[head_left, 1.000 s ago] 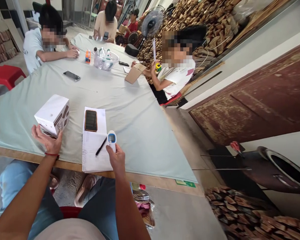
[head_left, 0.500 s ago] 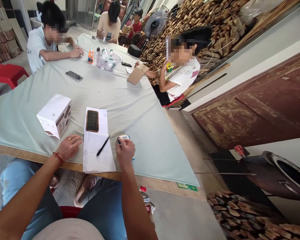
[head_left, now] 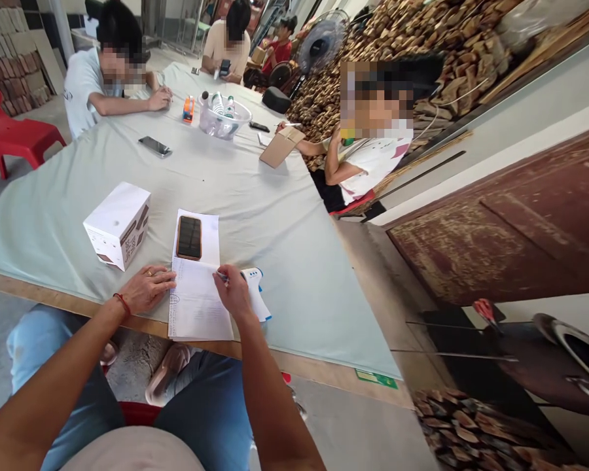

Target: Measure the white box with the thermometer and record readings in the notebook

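Note:
My right hand (head_left: 233, 292) is closed on a pen (head_left: 221, 276), whose end shows at the fingertips above the right edge of an open notebook (head_left: 200, 307). Most of the pen is hidden by the fingers. My left hand (head_left: 150, 288) lies open on the cloth, its fingertips at the notebook's left edge. On the upper page rests a phone (head_left: 189, 237) in an orange-brown case. Just right of my right hand lies a white and blue infrared thermometer (head_left: 258, 296), partly covered by the hand. A white printed box (head_left: 118, 224) stands beyond my left hand.
The cloth-covered table (head_left: 304, 288) has its near edge at my lap. Farther off are another phone (head_left: 155, 146), a clear plastic basin (head_left: 224, 124) with bottles, an orange item (head_left: 188, 109) and a folded cardboard piece (head_left: 281, 147). Several people sit around the table.
My right hand has moved left from the thermometer and picked up the pen from the notebook page. My left hand has reached the notebook's edge. The whole view has shifted slightly.

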Motion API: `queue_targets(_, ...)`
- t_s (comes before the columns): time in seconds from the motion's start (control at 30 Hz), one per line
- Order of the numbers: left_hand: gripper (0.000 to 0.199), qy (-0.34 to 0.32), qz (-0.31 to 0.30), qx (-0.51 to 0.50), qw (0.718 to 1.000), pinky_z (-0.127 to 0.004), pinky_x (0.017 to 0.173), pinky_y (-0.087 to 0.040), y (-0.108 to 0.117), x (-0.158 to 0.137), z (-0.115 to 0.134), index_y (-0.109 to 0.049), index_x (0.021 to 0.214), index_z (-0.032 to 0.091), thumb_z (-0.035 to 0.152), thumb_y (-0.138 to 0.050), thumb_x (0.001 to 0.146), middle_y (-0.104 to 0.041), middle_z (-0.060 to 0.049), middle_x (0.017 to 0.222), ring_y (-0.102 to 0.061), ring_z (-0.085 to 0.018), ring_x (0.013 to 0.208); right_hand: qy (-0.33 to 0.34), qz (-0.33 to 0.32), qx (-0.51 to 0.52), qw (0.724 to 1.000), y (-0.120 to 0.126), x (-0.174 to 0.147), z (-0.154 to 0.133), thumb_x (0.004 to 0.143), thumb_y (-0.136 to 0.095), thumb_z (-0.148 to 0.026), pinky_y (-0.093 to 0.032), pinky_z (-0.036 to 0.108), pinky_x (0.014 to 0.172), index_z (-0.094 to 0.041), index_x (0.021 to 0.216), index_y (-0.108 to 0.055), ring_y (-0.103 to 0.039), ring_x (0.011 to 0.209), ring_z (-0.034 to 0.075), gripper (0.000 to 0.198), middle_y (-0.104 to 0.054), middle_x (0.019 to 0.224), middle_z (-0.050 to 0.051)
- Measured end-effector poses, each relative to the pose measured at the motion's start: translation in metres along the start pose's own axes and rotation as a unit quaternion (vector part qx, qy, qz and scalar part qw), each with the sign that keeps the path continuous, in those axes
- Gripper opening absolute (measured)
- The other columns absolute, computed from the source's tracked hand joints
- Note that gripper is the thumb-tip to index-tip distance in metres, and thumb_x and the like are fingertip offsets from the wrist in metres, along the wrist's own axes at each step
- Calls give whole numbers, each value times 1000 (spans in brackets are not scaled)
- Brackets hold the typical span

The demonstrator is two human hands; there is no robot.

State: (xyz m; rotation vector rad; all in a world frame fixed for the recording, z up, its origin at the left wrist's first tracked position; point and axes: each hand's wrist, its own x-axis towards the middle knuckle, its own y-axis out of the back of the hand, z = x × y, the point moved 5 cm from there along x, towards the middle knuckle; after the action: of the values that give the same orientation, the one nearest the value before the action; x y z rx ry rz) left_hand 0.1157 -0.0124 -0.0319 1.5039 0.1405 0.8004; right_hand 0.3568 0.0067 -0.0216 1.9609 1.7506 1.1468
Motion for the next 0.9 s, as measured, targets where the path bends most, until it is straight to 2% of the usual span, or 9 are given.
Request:
queue_targets(0.07, 33, 4, -3, -2, 1000, -48, 101, -44, 0, 1, 0, -66, 121, 21, 17, -45, 96, -63, -6, 134, -51, -28, 123, -52, 56, 141, 987, -12, -8, -10, 84, -53, -31, -45, 29, 63, -23, 80, -56, -52, 65, 16, 9, -58, 71, -1)
queue_targets(0.13, 33, 7, -5, -1, 1000, -49, 102, -43, 1, 1, 1, -65, 123, 21, 18, -45, 96, -62, -6, 135, -50, -28, 123, -103, 48, 256, 960, -36, -16, -22, 80, -52, -31, -46, 28, 59, -22, 80, -57, -53, 60, 15, 11, -59, 68, -2)
queue_targets(0.2, 34, 8, -11, 0, 1000, -50, 102, -43, 1, 1, 1, -64, 124, 21, 19, -44, 97, -62, -6, 135, -49, -28, 124, -143, 39, 305, 941, -57, -21, -31, 76, -53, -33, -47, 28, 58, -21, 81, -60, -55, 59, 15, 15, -61, 68, -1)
queue_targets(0.27, 36, 11, -17, -5, 1000, -50, 103, -42, 2, 2, 1, -64, 126, 22, 19, -45, 96, -62, -6, 135, -49, -28, 125, -164, 55, 300, 938, -68, -24, -35, 72, -56, -35, -49, 30, 60, -21, 77, -60, -56, 60, 15, 16, -62, 68, -1)
queue_targets(0.4, 36, 21, -18, -16, 999, -50, 103, -42, 2, 2, 2, -65, 126, 23, 19, -46, 95, -62, -7, 134, -49, -28, 125, -154, 91, 254, 951, -71, -26, -35, 70, -55, -36, -49, 32, 64, -23, 68, -55, -54, 61, 16, 14, -59, 63, -1)
queue_targets(0.57, 34, 24, -18, -15, 999, -50, 102, -43, 2, 3, 3, -66, 124, 24, 20, -47, 95, -63, -6, 133, -50, -28, 124, -138, 69, 223, 963, -72, -26, -35, 73, -52, -37, -49, 32, 65, -24, 67, -53, -53, 61, 17, 15, -59, 61, -2)
queue_targets(0.9, 34, 28, -13, -20, 999, -49, 103, -42, 1, 3, 3, -65, 124, 24, 19, -49, 95, -63, -6, 133, -50, -28, 124, -138, 56, 223, 963, -74, -26, -36, 72, -53, -38, -48, 32, 62, -23, 68, -55, -53, 60, 17, 16, -60, 62, -1)
